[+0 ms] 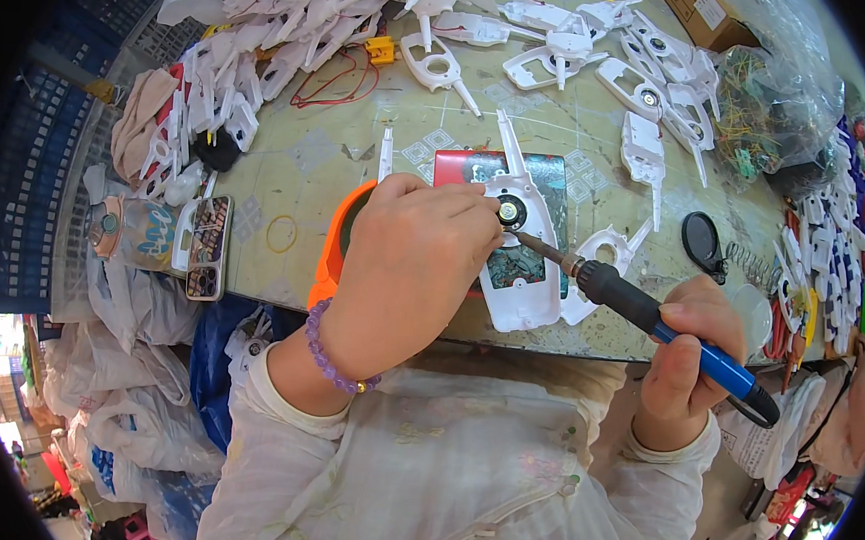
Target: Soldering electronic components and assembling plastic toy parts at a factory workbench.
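Note:
My right hand [689,360] grips a soldering iron [621,293] with a blue and black handle, its tip pointing left and touching or nearly touching the edge of a small round black speaker [510,211]. That speaker sits in a white plastic housing half [520,300] with a narrow stem toward the far side. My left hand [419,249] lies over the housing's left side, fingers pinched together by the speaker; what they hold is hidden. Under the housing is a flat red and dark patterned box [552,178]. An orange curved piece [327,269] shows partly behind my left hand.
White housings [565,50] lie across the far table, with a heap [299,24] at far left. Yellow-green wires in a clear bag [758,122] sit far right, near a coiled iron stand [750,265]. A phone [208,246] and clear bottle [143,233] are at left.

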Motion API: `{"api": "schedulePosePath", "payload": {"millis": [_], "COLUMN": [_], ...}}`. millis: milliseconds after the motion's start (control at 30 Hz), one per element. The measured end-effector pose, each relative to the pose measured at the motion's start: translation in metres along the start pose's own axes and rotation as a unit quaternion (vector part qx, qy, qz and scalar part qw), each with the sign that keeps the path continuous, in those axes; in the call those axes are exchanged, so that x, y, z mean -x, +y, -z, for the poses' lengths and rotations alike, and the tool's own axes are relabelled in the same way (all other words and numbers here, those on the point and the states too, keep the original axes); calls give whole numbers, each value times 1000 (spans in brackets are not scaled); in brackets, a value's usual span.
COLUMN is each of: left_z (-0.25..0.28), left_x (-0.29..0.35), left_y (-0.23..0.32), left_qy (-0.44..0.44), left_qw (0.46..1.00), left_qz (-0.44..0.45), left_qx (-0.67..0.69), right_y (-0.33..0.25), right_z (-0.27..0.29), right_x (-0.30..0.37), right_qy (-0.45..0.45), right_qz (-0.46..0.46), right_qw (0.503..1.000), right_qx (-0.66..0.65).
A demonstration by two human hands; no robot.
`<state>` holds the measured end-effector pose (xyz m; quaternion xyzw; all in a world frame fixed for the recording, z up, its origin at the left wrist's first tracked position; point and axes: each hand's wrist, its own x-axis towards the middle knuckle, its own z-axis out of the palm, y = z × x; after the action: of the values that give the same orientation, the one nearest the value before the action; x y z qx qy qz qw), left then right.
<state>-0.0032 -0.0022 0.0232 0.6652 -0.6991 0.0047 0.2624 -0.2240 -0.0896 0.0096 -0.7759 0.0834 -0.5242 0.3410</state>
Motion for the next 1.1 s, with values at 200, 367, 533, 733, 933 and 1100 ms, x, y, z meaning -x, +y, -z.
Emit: {"api": "schedulePosePath", "payload": {"millis": [200,367,533,733,933,1100], "left_z": [0,-2,1,1,-1,14], "left_x": [-1,-2,-2,-4,-3,11], "left_y": [1,1,0,1,-3,-12], "left_qy": [-14,-2,2,-2,48,133], "left_qw": [1000,1000,1000,1000,997,984], "left_qz": [11,12,-4,-15,-32,92], "left_qx": [-13,0,3,5,42,74], "right_y": [-8,-8,-3,-1,3,9], "right_z": [-3,-2,-1,5,2,9], "right_x": [-19,-23,-12,27,45,63], "right_qy": [-25,-6,3,160,246,332], "right_qz": [-45,-72,-29,-12,-47,-64], "right_qw": [998,997,1000,987,968,941], "right_qx": [19,0,7,23,23,31]}}
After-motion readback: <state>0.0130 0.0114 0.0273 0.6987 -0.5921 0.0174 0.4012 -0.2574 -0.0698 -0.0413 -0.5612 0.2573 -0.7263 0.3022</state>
